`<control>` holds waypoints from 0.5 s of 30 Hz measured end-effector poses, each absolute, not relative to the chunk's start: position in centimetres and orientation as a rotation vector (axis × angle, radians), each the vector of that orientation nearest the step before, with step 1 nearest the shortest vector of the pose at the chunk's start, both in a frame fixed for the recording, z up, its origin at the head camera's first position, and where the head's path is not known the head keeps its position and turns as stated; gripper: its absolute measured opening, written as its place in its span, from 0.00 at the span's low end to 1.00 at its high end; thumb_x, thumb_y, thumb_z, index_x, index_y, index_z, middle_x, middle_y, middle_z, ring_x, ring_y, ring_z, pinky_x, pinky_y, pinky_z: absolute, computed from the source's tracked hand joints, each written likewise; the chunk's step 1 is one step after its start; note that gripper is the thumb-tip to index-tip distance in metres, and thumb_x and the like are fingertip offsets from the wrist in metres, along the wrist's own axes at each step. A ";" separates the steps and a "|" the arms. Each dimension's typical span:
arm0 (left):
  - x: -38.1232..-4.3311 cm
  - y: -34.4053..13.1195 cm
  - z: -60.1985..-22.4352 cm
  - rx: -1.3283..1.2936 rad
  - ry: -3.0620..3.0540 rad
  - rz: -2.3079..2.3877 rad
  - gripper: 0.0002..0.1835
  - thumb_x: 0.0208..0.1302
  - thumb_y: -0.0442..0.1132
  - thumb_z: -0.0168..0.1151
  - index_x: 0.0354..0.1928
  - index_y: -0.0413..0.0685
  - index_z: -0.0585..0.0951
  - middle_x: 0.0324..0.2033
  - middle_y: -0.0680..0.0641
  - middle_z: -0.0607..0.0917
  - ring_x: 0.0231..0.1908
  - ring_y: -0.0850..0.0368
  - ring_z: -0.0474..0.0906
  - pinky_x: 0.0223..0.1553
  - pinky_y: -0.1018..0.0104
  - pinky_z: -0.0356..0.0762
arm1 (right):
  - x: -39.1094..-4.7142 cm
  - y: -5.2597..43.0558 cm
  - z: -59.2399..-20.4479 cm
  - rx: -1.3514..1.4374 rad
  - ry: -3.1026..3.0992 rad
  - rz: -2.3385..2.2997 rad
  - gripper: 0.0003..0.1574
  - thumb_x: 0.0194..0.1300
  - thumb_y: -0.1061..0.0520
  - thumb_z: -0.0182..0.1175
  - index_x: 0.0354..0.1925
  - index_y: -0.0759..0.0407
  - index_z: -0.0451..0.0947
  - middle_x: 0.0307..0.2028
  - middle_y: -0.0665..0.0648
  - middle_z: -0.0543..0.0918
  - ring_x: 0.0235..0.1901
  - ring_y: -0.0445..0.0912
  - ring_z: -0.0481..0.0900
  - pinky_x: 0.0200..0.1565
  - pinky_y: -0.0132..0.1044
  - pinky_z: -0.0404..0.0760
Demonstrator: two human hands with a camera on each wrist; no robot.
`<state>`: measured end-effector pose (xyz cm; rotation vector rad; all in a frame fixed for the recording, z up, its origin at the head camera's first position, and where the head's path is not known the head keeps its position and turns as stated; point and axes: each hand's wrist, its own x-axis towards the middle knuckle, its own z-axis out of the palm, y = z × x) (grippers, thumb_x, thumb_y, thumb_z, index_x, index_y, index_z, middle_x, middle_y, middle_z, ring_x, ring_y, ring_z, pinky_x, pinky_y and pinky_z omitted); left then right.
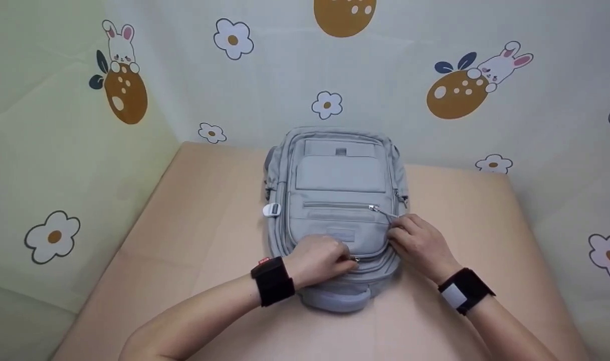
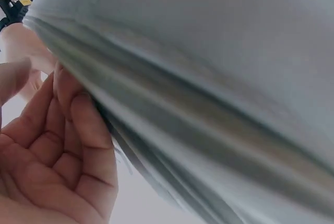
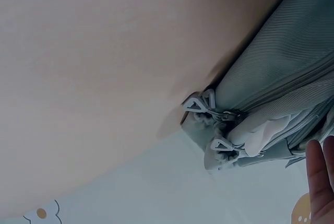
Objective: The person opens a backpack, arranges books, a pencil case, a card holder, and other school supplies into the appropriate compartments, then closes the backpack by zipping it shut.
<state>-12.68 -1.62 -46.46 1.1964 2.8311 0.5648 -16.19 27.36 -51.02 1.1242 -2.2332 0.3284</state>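
A grey backpack (image 1: 340,175) lies on its back, its top handle (image 1: 335,300) toward me. My left hand (image 1: 320,258) is over the curved front zipper, pinching its zipper pull beside the metal slider (image 1: 356,259). In the left wrist view, the curled fingers (image 2: 94,125) press up against the bag's seam; the pull itself is hidden. My right hand (image 1: 420,245) grips the bag's right edge, close to the cord of another zipper pull (image 1: 385,213). Only a couple of its fingers (image 3: 318,174) show in the right wrist view, beside the bag's folds.
The backpack rests on a beige table (image 1: 184,225). Patterned curtains (image 1: 269,75) with rabbits and flowers hang behind and at both sides. A small white tag (image 1: 272,210) sits on the bag's left side. Strap buckles (image 3: 201,102) stick out along its right side.
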 end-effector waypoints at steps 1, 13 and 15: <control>-12.7 -2.0 -46.4 1.211 2.843 0.566 0.14 0.69 0.55 0.65 0.29 0.57 0.87 0.19 0.62 0.79 0.20 0.66 0.71 0.23 0.69 0.68 | -16.2 27.4 -51.0 1.123 -2.236 0.333 0.04 0.63 0.63 0.63 0.36 0.56 0.83 0.40 0.54 0.82 0.43 0.52 0.79 0.44 0.44 0.82; -15.1 -9.4 -48.5 1.652 2.975 0.397 0.12 0.59 0.44 0.74 0.37 0.53 0.79 0.45 0.51 0.80 0.48 0.53 0.75 0.51 0.59 0.75 | -16.0 27.3 -50.9 1.097 -2.261 0.341 0.05 0.60 0.64 0.65 0.35 0.56 0.83 0.41 0.54 0.82 0.44 0.52 0.80 0.45 0.45 0.82; -15.4 -10.1 -48.9 1.678 2.984 0.388 0.12 0.59 0.43 0.74 0.38 0.52 0.80 0.46 0.51 0.80 0.49 0.53 0.76 0.53 0.58 0.74 | -15.9 27.2 -50.9 1.088 -2.266 0.342 0.06 0.59 0.65 0.66 0.35 0.57 0.83 0.41 0.54 0.82 0.44 0.52 0.80 0.45 0.45 0.82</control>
